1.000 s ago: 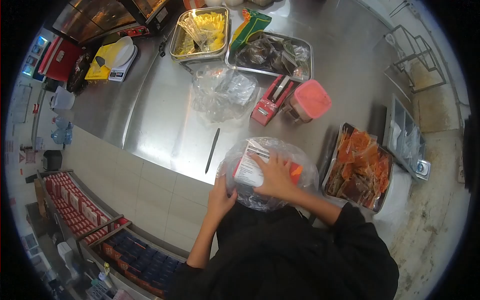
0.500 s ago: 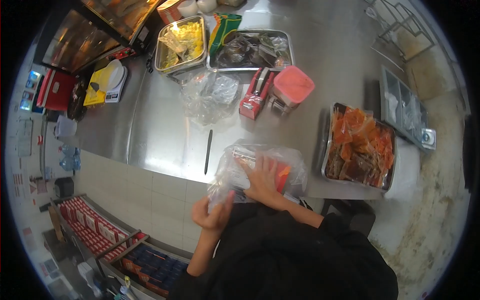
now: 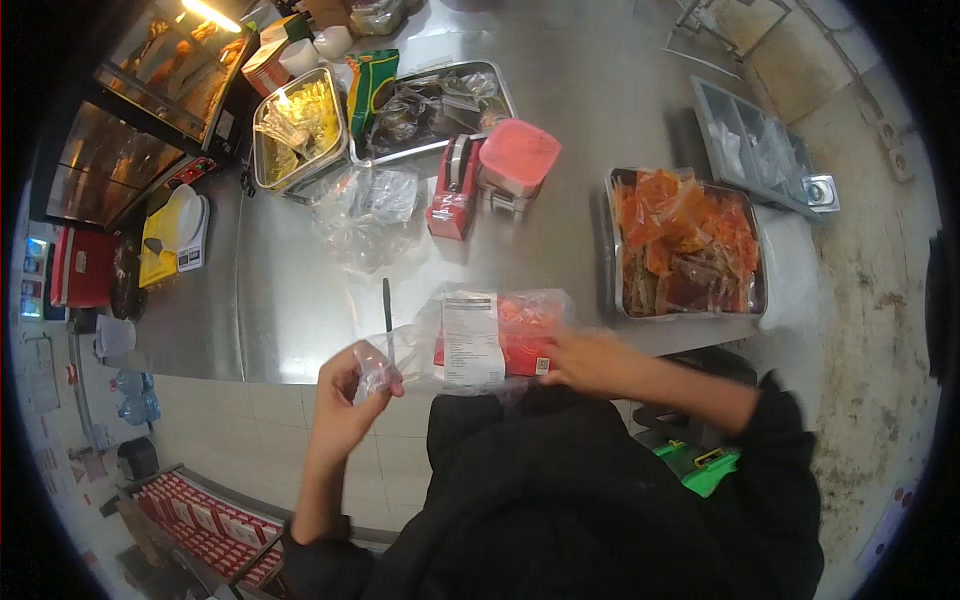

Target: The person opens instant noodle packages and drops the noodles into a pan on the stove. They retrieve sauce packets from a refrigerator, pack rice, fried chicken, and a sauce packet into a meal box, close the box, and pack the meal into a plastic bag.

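Observation:
A clear plastic bag (image 3: pixel 412 345) lies at the front edge of the steel counter. Inside it are a red packet (image 3: pixel 530 345) and a white printed slip (image 3: pixel 471 335). My left hand (image 3: pixel 345 395) is closed, pinching the bag's gathered left end. At the other end, my right hand (image 3: pixel 590 365) has its fingers curled against the bag and the packet's right edge; motion blurs them somewhat. A dark thin stick-like tool (image 3: pixel 387 305) lies just beyond my left hand, its near end behind the bag's film.
On the counter (image 3: pixel 560 240) stand a red tape dispenser (image 3: pixel 453 195), a pink-lidded tub (image 3: pixel 519 155) and crumpled clear bags (image 3: pixel 365 215). A metal tray (image 3: pixel 613 255) of orange-red sachets is at right. Farther back are a tray of yellow food (image 3: pixel 300 125) and a scale (image 3: pixel 192 250).
My left hand has moved left, stretching the bag's end. My right hand has gone from lying flat on the packet to its right edge. The white slip now shows fully, and the view has shifted.

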`<action>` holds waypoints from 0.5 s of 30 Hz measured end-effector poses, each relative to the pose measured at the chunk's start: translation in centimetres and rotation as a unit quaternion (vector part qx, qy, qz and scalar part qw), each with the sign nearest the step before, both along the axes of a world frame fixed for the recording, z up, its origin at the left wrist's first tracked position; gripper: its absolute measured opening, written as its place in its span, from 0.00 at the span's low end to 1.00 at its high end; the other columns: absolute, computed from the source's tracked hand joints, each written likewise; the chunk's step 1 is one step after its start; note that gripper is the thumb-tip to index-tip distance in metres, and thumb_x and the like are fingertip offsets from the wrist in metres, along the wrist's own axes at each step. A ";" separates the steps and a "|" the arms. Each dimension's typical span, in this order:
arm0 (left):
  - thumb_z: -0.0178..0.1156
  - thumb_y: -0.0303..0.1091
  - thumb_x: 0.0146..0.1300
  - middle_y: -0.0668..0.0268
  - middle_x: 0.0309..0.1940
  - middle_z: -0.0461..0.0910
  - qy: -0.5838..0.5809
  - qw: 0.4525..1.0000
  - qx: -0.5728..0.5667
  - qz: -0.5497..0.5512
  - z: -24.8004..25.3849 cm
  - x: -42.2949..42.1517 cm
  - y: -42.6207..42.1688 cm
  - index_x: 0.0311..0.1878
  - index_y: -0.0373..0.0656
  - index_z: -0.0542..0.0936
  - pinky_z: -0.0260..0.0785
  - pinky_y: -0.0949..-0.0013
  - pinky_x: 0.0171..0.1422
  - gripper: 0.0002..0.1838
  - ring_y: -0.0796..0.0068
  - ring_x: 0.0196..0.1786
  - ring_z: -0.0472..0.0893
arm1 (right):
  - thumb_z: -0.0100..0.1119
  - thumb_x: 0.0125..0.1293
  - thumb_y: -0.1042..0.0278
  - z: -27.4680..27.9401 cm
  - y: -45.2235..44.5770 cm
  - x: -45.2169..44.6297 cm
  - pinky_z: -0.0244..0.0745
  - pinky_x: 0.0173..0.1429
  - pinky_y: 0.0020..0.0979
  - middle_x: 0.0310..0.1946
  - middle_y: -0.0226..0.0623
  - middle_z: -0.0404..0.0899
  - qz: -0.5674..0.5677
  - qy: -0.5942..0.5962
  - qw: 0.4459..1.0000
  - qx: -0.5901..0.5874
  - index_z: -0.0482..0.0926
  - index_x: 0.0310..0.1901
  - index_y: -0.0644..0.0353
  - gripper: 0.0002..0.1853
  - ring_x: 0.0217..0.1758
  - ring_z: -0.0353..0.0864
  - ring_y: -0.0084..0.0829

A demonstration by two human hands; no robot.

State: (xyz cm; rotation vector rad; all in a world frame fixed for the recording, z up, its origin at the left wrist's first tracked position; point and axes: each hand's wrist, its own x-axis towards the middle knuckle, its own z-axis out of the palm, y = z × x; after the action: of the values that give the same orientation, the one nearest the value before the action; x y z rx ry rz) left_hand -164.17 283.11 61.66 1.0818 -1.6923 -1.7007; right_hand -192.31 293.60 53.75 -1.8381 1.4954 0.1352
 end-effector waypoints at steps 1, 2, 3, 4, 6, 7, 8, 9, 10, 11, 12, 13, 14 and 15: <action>0.53 0.24 0.51 0.68 0.23 0.74 0.001 1.000 0.000 -0.005 0.2 -0.2 -0.9 0.27 0.38 0.72 0.66 0.76 0.39 0.01 0.81 0.30 0.74 | 0.51 0.58 0.44 5.1 -1.1 -0.7 0.64 0.54 0.44 0.43 0.49 0.72 0.117 0.101 0.984 0.086 0.75 0.42 0.62 0.26 0.44 0.76 0.43; 0.53 0.25 0.53 0.69 0.22 0.73 0.026 0.996 0.080 -0.023 0.4 -0.3 -1.8 0.27 0.38 0.71 0.66 0.76 0.37 0.02 0.81 0.28 0.73 | 0.47 0.60 0.41 9.7 -2.2 -1.5 0.68 0.49 0.39 0.32 0.44 0.78 0.230 0.196 0.938 0.172 0.79 0.32 0.63 0.27 0.37 0.79 0.40; 0.52 0.25 0.55 0.69 0.21 0.71 0.050 0.985 0.159 -0.039 0.7 -0.4 -2.6 0.27 0.38 0.71 0.66 0.76 0.35 0.03 0.81 0.26 0.72 | 0.49 0.60 0.46 11.2 -2.1 -3.0 0.68 0.46 0.36 0.25 0.40 0.77 0.284 0.233 0.925 0.096 0.79 0.25 0.60 0.23 0.34 0.79 0.38; 0.52 0.26 0.55 0.70 0.21 0.71 -0.018 0.994 0.093 -0.059 2.0 -0.3 -3.4 0.27 0.38 0.71 0.65 0.76 0.32 0.03 0.81 0.25 0.71 | 0.51 0.59 0.51 12.4 -1.8 -4.4 0.68 0.44 0.32 0.19 0.36 0.76 0.336 0.267 0.903 0.018 0.80 0.19 0.57 0.20 0.32 0.78 0.35; 0.54 0.25 0.56 0.70 0.20 0.69 -0.031 0.996 -0.033 -0.079 5.2 0.4 -4.5 0.37 0.38 0.72 0.62 0.78 0.26 0.06 0.81 0.22 0.70 | 0.56 0.53 0.60 17.9 -2.7 -5.3 0.67 0.43 0.32 0.20 0.35 0.76 0.407 0.274 0.861 -0.135 0.79 0.21 0.57 0.11 0.29 0.76 0.31; 0.54 0.25 0.56 0.70 0.20 0.69 -0.029 0.996 -0.036 -0.082 6.1 0.1 -4.2 0.37 0.38 0.72 0.62 0.78 0.26 0.06 0.81 0.22 0.70 | 0.56 0.49 0.63 20.8 -2.7 -4.3 0.67 0.44 0.32 0.21 0.33 0.76 0.400 0.268 0.859 -0.175 0.77 0.20 0.57 0.08 0.29 0.76 0.30; 0.52 0.24 0.52 0.68 0.22 0.72 -0.023 0.997 -0.054 -0.040 6.8 -0.3 -3.8 0.45 0.38 0.70 0.60 0.81 0.24 0.15 0.82 0.20 0.69 | 0.57 0.45 0.67 22.6 -2.5 -3.4 0.67 0.44 0.33 0.23 0.30 0.76 0.394 0.261 0.855 -0.213 0.75 0.19 0.58 0.05 0.29 0.75 0.29; 0.51 0.22 0.49 0.67 0.24 0.74 -0.016 0.997 -0.069 0.003 7.4 -0.8 -3.4 0.54 0.39 0.67 0.59 0.83 0.22 0.24 0.82 0.19 0.68 | 0.57 0.45 0.67 22.0 -2.5 -3.8 0.67 0.44 0.33 0.23 0.30 0.76 0.395 0.264 0.854 -0.211 0.75 0.19 0.58 0.05 0.29 0.75 0.29; 0.51 0.22 0.49 0.67 0.24 0.74 -0.013 0.998 -0.069 0.007 8.0 -1.5 -2.9 0.54 0.39 0.67 0.59 0.83 0.22 0.24 0.82 0.19 0.68 | 0.56 0.45 0.68 20.9 -2.6 -4.2 0.68 0.45 0.33 0.27 0.30 0.76 0.336 0.261 0.833 -0.353 0.74 0.19 0.58 0.05 0.32 0.75 0.29; 0.50 0.20 0.48 0.64 0.28 0.77 -0.071 0.996 -0.038 -0.047 8.6 -2.3 -2.5 0.60 0.40 0.62 0.59 0.84 0.22 0.31 0.82 0.19 0.69 | 0.56 0.45 0.68 20.5 -2.3 -4.9 0.68 0.45 0.33 0.28 0.30 0.76 0.306 0.256 0.813 -0.425 0.73 0.20 0.59 0.05 0.34 0.75 0.28; 0.50 0.17 0.47 0.62 0.32 0.79 -0.129 0.987 -0.008 -0.099 8.9 -2.7 -2.3 0.65 0.41 0.56 0.59 0.85 0.22 0.38 0.81 0.19 0.69 | 0.56 0.45 0.69 20.2 -2.0 -5.5 0.69 0.45 0.33 0.30 0.30 0.75 0.270 0.248 0.790 -0.491 0.73 0.20 0.59 0.05 0.35 0.75 0.28; 0.50 0.17 0.47 0.62 0.32 0.79 -0.132 0.987 -0.008 -0.095 8.3 -2.5 -2.2 0.65 0.41 0.56 0.59 0.85 0.22 0.38 0.81 0.19 0.69 | 0.56 0.45 0.70 20.7 -1.8 -6.0 0.69 0.46 0.33 0.34 0.31 0.75 0.231 0.234 0.827 -0.455 0.73 0.23 0.58 0.04 0.39 0.75 0.28; 0.51 0.16 0.46 0.60 0.36 0.80 -0.150 0.976 -0.110 -0.112 7.1 -2.3 -1.9 0.66 0.41 0.54 0.60 0.84 0.22 0.39 0.80 0.20 0.71 | 0.55 0.45 0.71 21.0 -1.5 -6.3 0.69 0.48 0.34 0.39 0.31 0.74 0.193 0.220 0.861 -0.416 0.74 0.26 0.57 0.04 0.43 0.74 0.28; 0.53 0.17 0.45 0.58 0.37 0.80 -0.216 0.956 -0.148 -0.130 6.9 -2.3 -1.7 0.66 0.42 0.55 0.62 0.81 0.24 0.40 0.76 0.22 0.73 | 0.55 0.45 0.71 20.7 -1.2 -6.6 0.69 0.48 0.34 0.39 0.31 0.74 0.200 0.217 0.860 -0.416 0.74 0.26 0.57 0.04 0.43 0.74 0.28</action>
State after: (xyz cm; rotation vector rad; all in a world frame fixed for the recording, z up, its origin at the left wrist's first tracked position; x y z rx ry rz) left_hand -166.47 281.41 68.54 1.1845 -2.3684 -1.3512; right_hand -198.87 292.35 74.49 -2.9822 1.5666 0.1123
